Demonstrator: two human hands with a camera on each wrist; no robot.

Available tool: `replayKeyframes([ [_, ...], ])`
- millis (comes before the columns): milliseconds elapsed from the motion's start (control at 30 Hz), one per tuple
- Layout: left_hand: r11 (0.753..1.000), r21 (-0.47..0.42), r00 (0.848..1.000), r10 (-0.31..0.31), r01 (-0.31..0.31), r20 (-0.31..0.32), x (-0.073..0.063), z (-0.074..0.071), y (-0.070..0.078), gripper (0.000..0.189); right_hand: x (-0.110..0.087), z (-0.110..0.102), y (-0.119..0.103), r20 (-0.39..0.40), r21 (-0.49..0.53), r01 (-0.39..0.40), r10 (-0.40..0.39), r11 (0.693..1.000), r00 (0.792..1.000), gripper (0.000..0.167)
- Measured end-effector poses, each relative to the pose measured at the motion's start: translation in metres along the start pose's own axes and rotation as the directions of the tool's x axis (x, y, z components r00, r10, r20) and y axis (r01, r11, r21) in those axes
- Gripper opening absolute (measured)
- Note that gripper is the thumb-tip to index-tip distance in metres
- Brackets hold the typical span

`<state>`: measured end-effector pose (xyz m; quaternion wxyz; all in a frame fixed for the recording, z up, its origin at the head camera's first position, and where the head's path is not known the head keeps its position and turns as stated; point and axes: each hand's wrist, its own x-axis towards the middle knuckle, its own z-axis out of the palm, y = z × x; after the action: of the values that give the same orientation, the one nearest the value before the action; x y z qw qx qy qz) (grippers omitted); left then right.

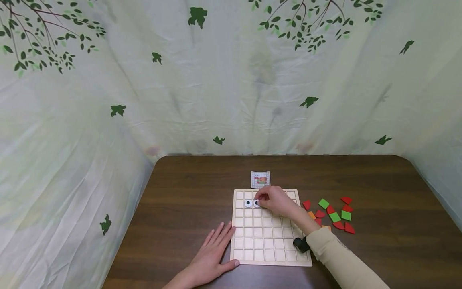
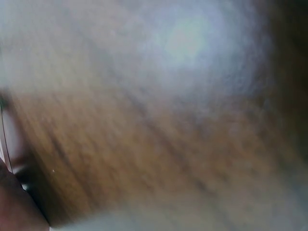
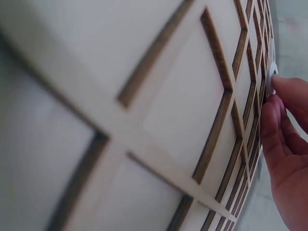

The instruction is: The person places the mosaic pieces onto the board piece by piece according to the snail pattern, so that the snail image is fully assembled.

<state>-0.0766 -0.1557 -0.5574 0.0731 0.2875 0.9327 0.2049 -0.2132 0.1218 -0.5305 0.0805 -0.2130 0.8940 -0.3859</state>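
A pale wooden grid board (image 1: 270, 263) with square white cells lies on the table. One round white eye piece (image 1: 248, 203) with a black dot sits in an upper-left cell. Just right of it, my right hand (image 1: 276, 200) pinches a second round eye piece (image 1: 256, 203) between thumb and fingers, close over the neighbouring cell. The right wrist view shows the fingertips (image 3: 274, 79) at this disc, low against the grid. My left hand (image 1: 213, 253) lies spread on the table, its fingertips and thumb at the board's left edge. Mostly blurred tabletop fills the left wrist view.
A small picture card (image 1: 260, 180) with a coloured pattern lies behind the board. Right of the board are scattered red quarter-round pieces (image 1: 349, 228), green squares (image 1: 346, 215) and orange pieces (image 1: 312, 215), some partly behind the right forearm. A leaf-patterned curtain (image 1: 231, 100) hangs behind the table.
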Motion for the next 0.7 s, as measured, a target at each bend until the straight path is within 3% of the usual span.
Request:
replayKeyframes([
  [300, 1.000, -0.004, 1.000, -0.009, 0.009, 0.000, 0.000, -0.001, 0.001, 0.087, -0.004, -0.002, -0.005, -0.005, -0.038, 0.009, -0.009, 0.999, 1.000, 0.012],
  [500, 1.000, 0.001, 1.000, -0.009, 0.009, -0.003, 0.000, -0.001, 0.001, 0.087, -0.016, -0.008, -0.002, -0.013, 0.033, -0.031, 0.031, 0.999, 0.999, 0.012],
  [700, 1.000, 0.013, 1.000, 0.012, -0.012, -0.016, -0.001, -0.001, 0.000, 0.087, -0.036, -0.019, 0.002, -0.058, 0.068, -0.077, 0.081, 0.995, 0.995, 0.024],
])
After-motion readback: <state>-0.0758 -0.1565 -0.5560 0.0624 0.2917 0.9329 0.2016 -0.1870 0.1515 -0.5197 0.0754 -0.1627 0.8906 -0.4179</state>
